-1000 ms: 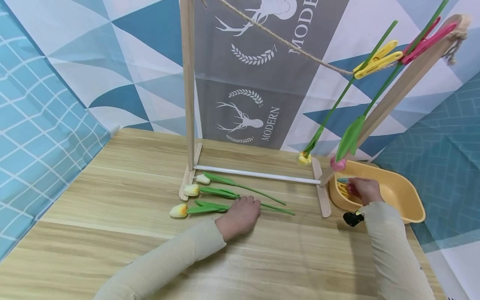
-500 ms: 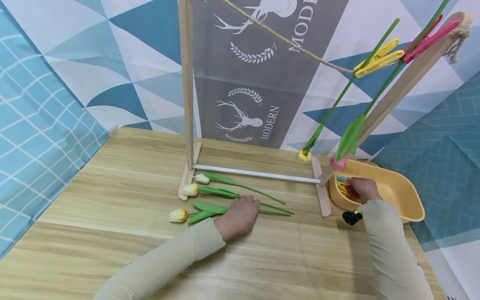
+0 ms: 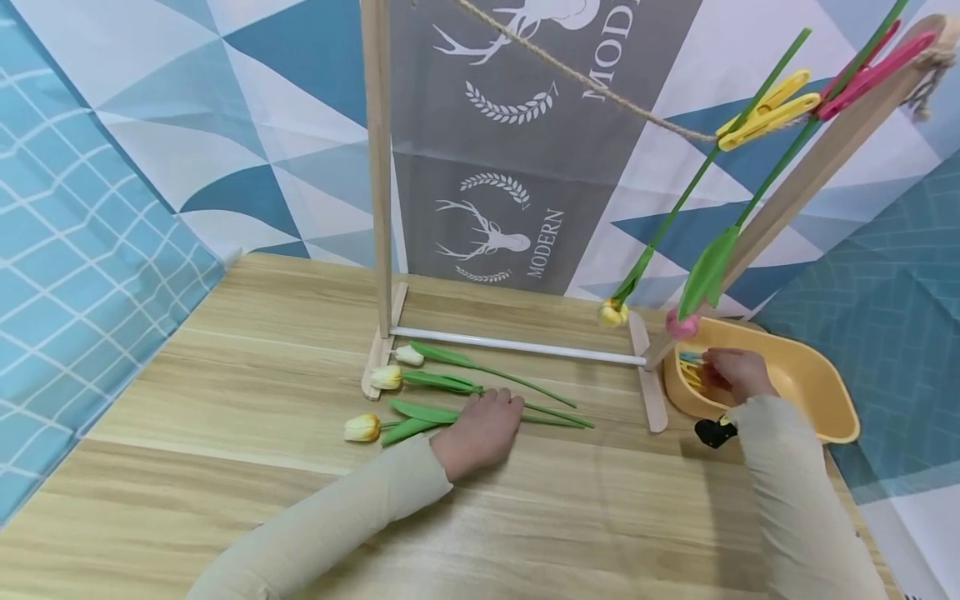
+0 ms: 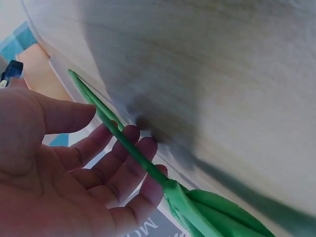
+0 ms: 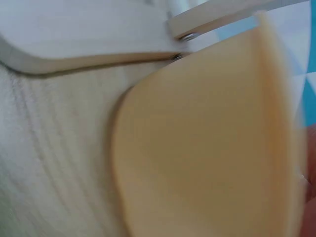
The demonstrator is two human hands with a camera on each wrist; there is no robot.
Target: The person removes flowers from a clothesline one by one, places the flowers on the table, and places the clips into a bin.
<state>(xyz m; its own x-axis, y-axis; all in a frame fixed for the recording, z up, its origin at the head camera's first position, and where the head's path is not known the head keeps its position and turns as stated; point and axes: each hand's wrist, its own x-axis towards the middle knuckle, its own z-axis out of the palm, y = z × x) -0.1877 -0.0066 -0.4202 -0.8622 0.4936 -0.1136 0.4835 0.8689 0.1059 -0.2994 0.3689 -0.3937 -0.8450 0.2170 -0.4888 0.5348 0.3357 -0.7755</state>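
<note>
In the head view my left hand (image 3: 486, 429) is on the table over the stem of the nearest tulip (image 3: 362, 428), whose bloom is yellow and orange. The left wrist view shows that tulip's green stem (image 4: 129, 146) between the thumb and the curled fingers. Beyond it lie a pale yellow tulip (image 3: 386, 377) and a white tulip (image 3: 408, 356). My right hand (image 3: 738, 373) reaches into a yellow-orange basin (image 3: 821, 392), over yellow clothespins (image 3: 691, 374) and a blue clothespin (image 3: 690, 356). Its fingertips are hidden there, so I cannot tell whether they hold one.
A wooden rack (image 3: 381, 183) with a white crossbar (image 3: 517, 344) stands behind the flowers. On its rope (image 3: 592, 83), a yellow clothespin (image 3: 772, 117) and a pink clothespin (image 3: 870, 79) hold two tulips hanging bloom-down. A black object (image 3: 715, 432) is at the right wrist.
The nearest tulip has turned in my left hand, its leaves now spread apart and its bloom slightly nearer me. My right hand has shifted a little within the basin.
</note>
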